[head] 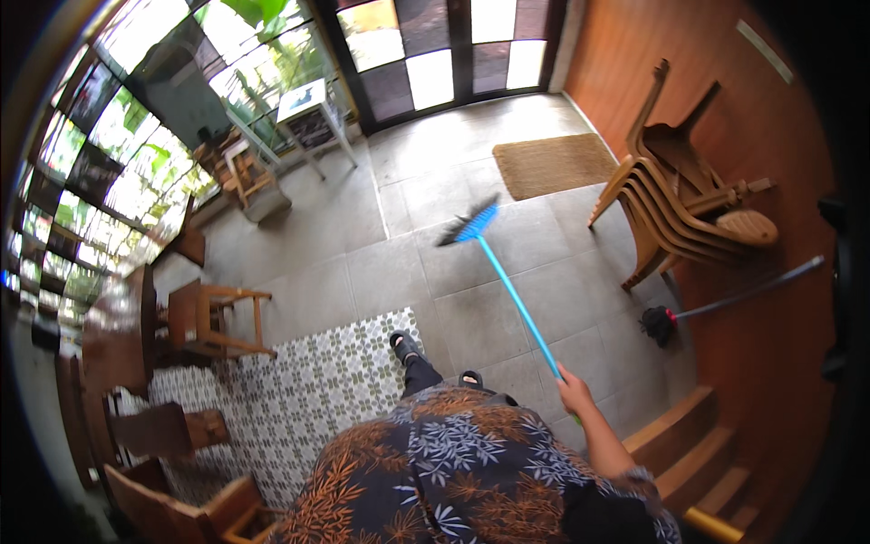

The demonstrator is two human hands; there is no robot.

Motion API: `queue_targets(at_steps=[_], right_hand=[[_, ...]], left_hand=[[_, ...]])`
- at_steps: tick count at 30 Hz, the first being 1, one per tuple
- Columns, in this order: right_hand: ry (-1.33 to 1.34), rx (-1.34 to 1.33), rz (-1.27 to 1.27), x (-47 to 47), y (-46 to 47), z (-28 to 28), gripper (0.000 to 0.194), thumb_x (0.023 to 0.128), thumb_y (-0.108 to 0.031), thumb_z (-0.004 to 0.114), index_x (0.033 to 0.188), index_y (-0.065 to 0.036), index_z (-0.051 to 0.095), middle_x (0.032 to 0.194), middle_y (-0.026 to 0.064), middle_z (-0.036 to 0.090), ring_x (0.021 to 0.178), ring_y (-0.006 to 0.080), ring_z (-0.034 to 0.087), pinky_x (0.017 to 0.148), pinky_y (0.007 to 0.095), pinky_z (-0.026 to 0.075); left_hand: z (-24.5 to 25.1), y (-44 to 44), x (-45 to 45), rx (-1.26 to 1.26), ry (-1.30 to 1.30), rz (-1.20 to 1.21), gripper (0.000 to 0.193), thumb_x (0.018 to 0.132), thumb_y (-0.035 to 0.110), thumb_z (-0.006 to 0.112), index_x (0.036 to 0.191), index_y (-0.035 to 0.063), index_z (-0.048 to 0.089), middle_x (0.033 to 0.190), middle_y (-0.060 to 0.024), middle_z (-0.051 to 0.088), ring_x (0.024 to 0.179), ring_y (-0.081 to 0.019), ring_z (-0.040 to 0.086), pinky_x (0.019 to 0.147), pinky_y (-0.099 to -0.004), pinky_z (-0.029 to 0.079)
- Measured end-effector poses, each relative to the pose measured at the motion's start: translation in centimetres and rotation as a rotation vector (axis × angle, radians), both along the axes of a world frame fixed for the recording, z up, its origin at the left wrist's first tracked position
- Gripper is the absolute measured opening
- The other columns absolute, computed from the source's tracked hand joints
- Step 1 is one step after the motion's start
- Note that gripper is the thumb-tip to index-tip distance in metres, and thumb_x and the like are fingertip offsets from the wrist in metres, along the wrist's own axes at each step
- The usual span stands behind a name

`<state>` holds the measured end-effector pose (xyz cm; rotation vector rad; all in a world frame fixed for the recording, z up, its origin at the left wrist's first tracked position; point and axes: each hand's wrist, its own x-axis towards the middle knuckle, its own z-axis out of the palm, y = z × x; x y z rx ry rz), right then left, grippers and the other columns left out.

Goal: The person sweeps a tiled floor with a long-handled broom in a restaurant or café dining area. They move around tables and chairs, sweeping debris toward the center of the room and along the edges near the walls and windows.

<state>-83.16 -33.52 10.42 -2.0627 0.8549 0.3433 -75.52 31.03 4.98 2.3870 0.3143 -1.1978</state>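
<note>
My right hand [574, 391] grips the light blue handle of a broom [520, 302] near its top end. Away from me the handle slants forward and to the left. The broom's blue head, edged with dark bristles [452, 234], rests on or just above the grey tile floor [391, 272]; which of the two I cannot tell. Beyond the head lies a brown doormat [554, 165], apart from the bristles. My left hand is out of view. In front of my patterned shirt, my sandalled feet stand close to the border between patterned and grey tiles.
Stacked brown chairs [680, 211] stand along the orange-brown wall at right, with a mop [741, 290] leaning nearby. Wooden steps [686, 442] are at lower right. Leftward are a wooden stool [217, 316], a table [119, 333] and a small white table [302, 100]. Glazed doors [452, 61] stand ahead.
</note>
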Motion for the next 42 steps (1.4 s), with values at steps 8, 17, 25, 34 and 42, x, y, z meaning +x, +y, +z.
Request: queue_targets(at_steps=[8,17,25,34,42], right_hand=[[0.277,0.199,-0.057,-16.3,-4.6,-12.8,0.045,0.085,-0.023,0.056,0.128,-0.011,0.048,0.076,0.0164,0.063,0.071,0.0293,0.063,0.062,0.0395,0.048],[0.201,0.11,0.057,12.4,3.2,-5.3,0.048,0.089,-0.017,0.051,0.136,-0.018,0.039,0.055,0.0092,0.052,0.037,0.0177,0.051,0.033,0.0342,0.041],[0.159,0.149,0.295,9.9,9.6,-6.7,0.053,0.089,-0.017,0.054,0.138,-0.024,0.035,0.06,0.0062,0.053,0.044,0.0149,0.051,0.041,0.032,0.046],[0.282,-0.034,0.565,-3.0,5.5,-5.9,0.043,0.089,-0.019,0.052,0.132,-0.018,0.046,0.062,0.007,0.055,0.058,0.0166,0.057,0.053,0.0301,0.045],[0.283,-0.098,0.513,-1.8,11.2,8.1,0.042,0.088,-0.019,0.052,0.129,-0.016,0.049,0.063,0.0055,0.055,0.056,0.0141,0.054,0.052,0.0287,0.043]], left_hand=[[-1.7,2.1,-2.9,0.285,0.159,-0.147,0.03,0.079,0.027,0.055,0.092,0.0025,0.066,0.093,-0.0174,0.065,0.084,-0.0327,0.062,0.073,-0.0408,0.05],[3.7,-12.6,8.3,-0.215,-0.383,-0.028,0.038,0.08,0.029,0.059,0.113,0.0101,0.057,0.098,-0.0144,0.063,0.089,-0.0271,0.061,0.079,-0.0376,0.047],[4.1,-8.6,-2.0,-0.111,-0.262,0.09,0.037,0.079,0.029,0.058,0.111,0.0103,0.058,0.104,-0.0148,0.062,0.096,-0.0317,0.059,0.083,-0.039,0.046],[-0.9,7.0,-19.5,0.279,0.403,0.287,0.035,0.085,0.029,0.054,0.09,-0.0032,0.066,0.087,-0.0197,0.064,0.074,-0.0307,0.063,0.071,-0.0441,0.05],[-0.2,5.6,-4.7,-0.021,-0.252,0.059,0.038,0.076,0.034,0.058,0.106,0.0102,0.062,0.098,-0.014,0.064,0.097,-0.0316,0.059,0.082,-0.0413,0.047]])
